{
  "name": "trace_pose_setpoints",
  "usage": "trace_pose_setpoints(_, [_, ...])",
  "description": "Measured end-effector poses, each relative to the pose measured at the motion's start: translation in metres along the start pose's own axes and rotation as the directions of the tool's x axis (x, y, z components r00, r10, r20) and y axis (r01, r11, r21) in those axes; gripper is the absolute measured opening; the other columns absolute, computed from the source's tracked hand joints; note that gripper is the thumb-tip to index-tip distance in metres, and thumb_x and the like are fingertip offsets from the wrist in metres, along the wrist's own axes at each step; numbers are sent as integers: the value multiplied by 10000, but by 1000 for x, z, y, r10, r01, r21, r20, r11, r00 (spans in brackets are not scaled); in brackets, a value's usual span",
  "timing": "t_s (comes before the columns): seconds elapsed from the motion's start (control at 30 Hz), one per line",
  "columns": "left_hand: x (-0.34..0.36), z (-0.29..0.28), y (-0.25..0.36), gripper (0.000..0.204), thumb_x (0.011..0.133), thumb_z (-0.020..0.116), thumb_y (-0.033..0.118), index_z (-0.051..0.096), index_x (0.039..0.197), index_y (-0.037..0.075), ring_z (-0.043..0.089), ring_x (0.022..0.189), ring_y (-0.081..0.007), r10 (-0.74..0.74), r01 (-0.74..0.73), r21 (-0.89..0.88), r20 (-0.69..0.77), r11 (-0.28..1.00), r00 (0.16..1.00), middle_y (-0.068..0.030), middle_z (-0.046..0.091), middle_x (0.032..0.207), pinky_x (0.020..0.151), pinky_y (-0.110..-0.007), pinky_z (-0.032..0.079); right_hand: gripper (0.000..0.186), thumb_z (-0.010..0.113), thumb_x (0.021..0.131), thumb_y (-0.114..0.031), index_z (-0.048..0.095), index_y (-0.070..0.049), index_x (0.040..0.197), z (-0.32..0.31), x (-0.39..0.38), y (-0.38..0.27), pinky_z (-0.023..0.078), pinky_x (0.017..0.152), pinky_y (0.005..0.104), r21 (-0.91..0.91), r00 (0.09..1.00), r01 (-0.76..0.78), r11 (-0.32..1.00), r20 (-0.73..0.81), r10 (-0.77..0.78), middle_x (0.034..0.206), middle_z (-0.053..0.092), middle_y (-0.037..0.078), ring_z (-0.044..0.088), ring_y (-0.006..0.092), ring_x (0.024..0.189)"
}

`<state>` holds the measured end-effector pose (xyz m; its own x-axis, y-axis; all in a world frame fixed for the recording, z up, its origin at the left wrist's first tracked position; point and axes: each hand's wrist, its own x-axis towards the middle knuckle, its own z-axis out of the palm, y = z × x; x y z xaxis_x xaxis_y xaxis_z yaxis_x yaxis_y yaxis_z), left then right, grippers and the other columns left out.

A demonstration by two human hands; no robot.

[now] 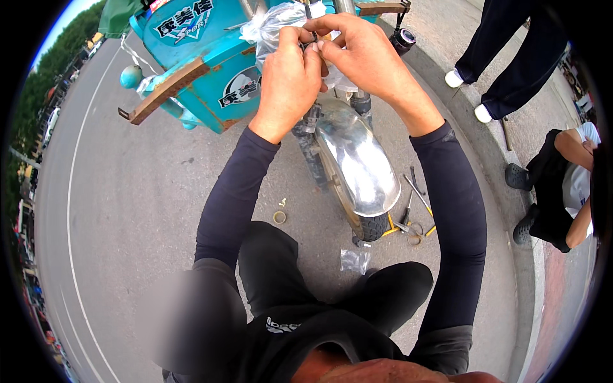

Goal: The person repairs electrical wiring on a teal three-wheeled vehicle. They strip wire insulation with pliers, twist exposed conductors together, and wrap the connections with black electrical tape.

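My left hand (288,78) and my right hand (364,56) meet at the top, above the front of a three-wheeled cart. Both are closed, with thumbs and fingertips pinched together around something small and dark that I cannot make out. A crumpled clear plastic bag (271,27) hangs behind and beside my hands, partly covered by them. Below them is the front wheel's shiny metal mudguard (357,153), with the black tyre (373,226) showing under its near end. The cart's teal metal body (204,96) stands just left of my left hand.
A rusty bracket (169,89) juts from the cart's left. Yellow-handled tools (429,228) and scissors (414,233) lie right of the tyre. A tape roll (279,217) and clear packet (355,260) lie nearer me. Two people stay by the kerb (476,140).
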<state>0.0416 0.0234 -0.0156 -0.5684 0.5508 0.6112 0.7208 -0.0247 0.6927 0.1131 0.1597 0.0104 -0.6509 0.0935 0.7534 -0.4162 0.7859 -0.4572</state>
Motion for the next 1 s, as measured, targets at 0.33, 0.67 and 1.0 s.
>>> trace_pose_setpoints(0.33, [-3, -1, -17, 273, 1001, 556, 96, 422, 1223, 12, 678, 628, -128, 217, -205, 115, -105, 972, 971, -72, 700, 741, 557, -260, 500, 260, 742, 880, -110, 736, -11, 1120, -8, 15, 25, 570, 759, 316, 157, 972, -57, 986, 235, 19, 894, 755, 74, 720, 151, 804])
trace_pose_setpoints(0.67, [-7, -5, -14, 273, 1030, 561, 144, 446, 1210, -25, 691, 752, -161, -36, 42, -387, 23, 921, 999, -104, 720, 924, 668, -262, 530, 225, 658, 944, -110, 680, 30, 1117, -11, 4, 14, 562, 837, 302, 352, 944, -299, 887, 245, 221, 962, 724, 95, 704, 153, 907])
trace_pose_setpoints(1.0, [0, -31, -18, 461, 1082, 347, 452, 594, 1022, 68, 710, 987, -264, -147, 382, -746, 363, 546, 920, -172, 722, 1063, 917, -418, 536, 270, 595, 996, -130, 602, 51, 1197, 1, -22, -1, 574, 867, 322, 690, 808, -515, 508, 191, 558, 1074, 703, 132, 699, 171, 893])
